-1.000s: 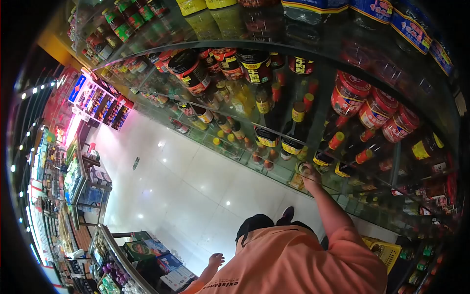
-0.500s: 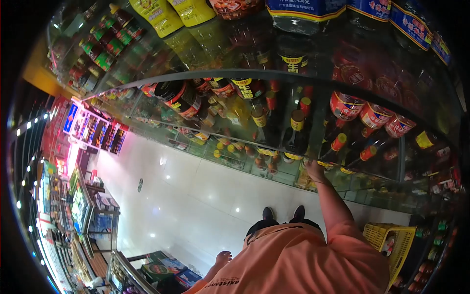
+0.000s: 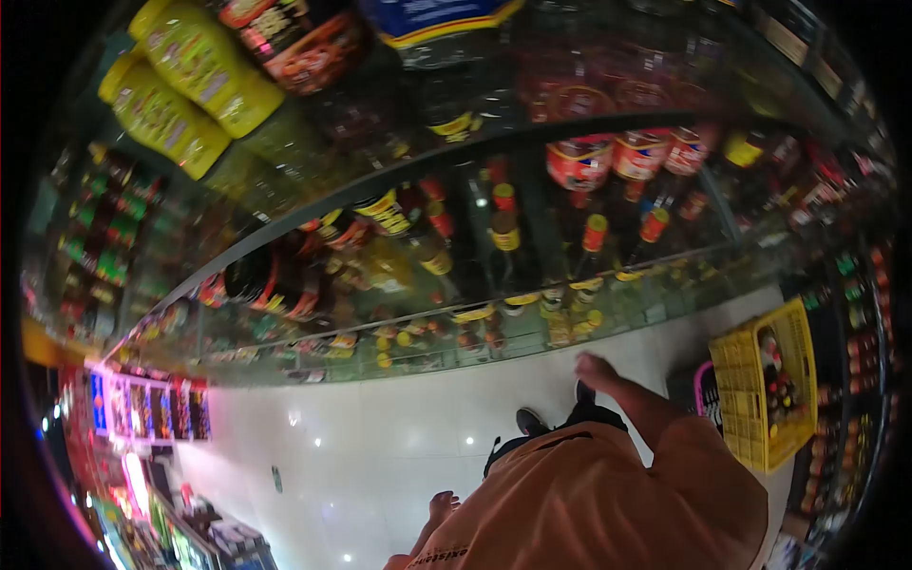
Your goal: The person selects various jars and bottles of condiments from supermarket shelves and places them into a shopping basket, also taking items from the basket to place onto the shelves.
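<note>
My right hand [image 3: 596, 370] is off the shelf, over the floor just in front of the lower glass shelf [image 3: 475, 353]. Its fingers look curled and blurred, and whether anything is inside them cannot be made out. At the lower middle, my left hand [image 3: 443, 505] hangs beside my body with its fingers apart, holding nothing. Bottles with red and yellow caps [image 3: 595, 233] stand on the shelf beyond my right hand, and red-labelled jars [image 3: 579, 163] sit on the shelf above them.
A yellow basket [image 3: 736, 394] holding several bottles or jars stands to the right. Yellow squeeze bottles [image 3: 204, 65] lie at the upper left. A lit display [image 3: 152, 408] is at the far left. My shoes [image 3: 531, 421] are on the pale floor [image 3: 380, 427].
My right hand has drawn back from the shelf towards my body. The view has turned, bringing the yellow basket further into sight. My left hand stays low and apart from the shelf.
</note>
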Demonstrator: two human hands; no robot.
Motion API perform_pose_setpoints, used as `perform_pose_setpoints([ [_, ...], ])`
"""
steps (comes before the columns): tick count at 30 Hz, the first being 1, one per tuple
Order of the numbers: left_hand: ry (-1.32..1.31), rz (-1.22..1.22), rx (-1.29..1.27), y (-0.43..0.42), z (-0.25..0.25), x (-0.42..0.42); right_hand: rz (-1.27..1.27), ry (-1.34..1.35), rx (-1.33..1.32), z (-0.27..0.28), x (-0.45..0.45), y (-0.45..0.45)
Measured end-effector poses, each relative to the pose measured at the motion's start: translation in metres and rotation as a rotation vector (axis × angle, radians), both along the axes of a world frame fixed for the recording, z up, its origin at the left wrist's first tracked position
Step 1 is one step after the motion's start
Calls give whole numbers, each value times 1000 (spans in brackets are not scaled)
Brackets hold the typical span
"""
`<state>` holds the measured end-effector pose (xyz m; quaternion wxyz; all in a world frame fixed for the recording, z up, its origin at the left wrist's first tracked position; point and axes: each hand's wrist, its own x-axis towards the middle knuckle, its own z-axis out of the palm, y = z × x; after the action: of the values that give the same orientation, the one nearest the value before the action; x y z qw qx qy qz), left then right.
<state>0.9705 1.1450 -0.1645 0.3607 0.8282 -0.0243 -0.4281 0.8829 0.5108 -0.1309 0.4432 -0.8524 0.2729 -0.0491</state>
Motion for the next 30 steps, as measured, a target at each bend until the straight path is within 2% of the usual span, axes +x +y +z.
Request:
perform_pose_setpoints([
  [1, 20, -41, -12, -8, -4, 14, 138, 149, 81, -25, -41, 10],
  [2, 76, -39, 13, -18, -6, 28, 169, 395, 70, -1, -77, 24],
  [3, 129, -42, 39, -27, -8, 41, 201, 505, 88, 1, -116, 35],
  [4, 92, -43, 29, -36, -17, 51, 154, 509, 56, 24, -140, 42],
  [5, 61, -49, -121, -34, -40, 62, 104, 516, 26, 52, -164, 52],
  [6, 235, 156, -99, -48, -49, 81, 42, 538, 33, 39, -189, 54],
  [7, 407, 361, -63, -70, -57, 97, -222, 629, 156, 22, -210, 49],
  [8, 411, 391, -45, -94, -55, 106, -484, 708, 283, 12, -238, 49],
  [9, 409, 425, -26, -118, -49, 114, -538, 718, 290, 20, -257, 47],
  [11, 331, 361, 6, -163, -41, 121, -348, 779, 282, 29, -274, 34],
  [12, 336, 324, 71, -192, -31, 120, -381, 776, 289, 23, -285, 35],
  [14, 322, 264, 66, -240, -17, 111, -559, 590, 228, 14, -297, 28],
  [17, 292, 185, 79, -296, -5, 78, -490, 754, 297, 26, -307, 10],
  [18, 277, 151, 89, -312, -7, 65, -256, 773, 163, 33, -318, 2],
  [19, 269, 140, 89, -329, -9, 53, -267, 764, 167, 32, -335, -12],
  [21, 316, 150, 57, -332, -50, 28, -502, 630, 255, 27, -375, -38],
  [22, 196, -289, -177, -320, -89, 22, -552, 618, 273, 25, -399, -57],
  [23, 62, -381, -292, -323, -80, -4, -602, 608, 294, 20, -423, -79],
  [24, 55, -396, -283, -338, -71, -24, -756, 668, 216, 44, -436, -101],
  [25, 86, -503, -248, -350, -62, -39, -950, 430, -17, 39, -462, -115],
  [26, 118, -607, -212, -361, -54, -53, -1088, 474, -51, 44, -485, -138],
  [27, 151, -708, -172, -370, -45, -66, -1264, 373, -191, 59, -502, -151],
  [29, 102, -688, -133, -392, -18, -97, -1373, 211, -447, 50, -550, -180],
  [30, 101, -592, 8, -419, 19, -116, -1424, 289, -465, 37, -575, -197],
])
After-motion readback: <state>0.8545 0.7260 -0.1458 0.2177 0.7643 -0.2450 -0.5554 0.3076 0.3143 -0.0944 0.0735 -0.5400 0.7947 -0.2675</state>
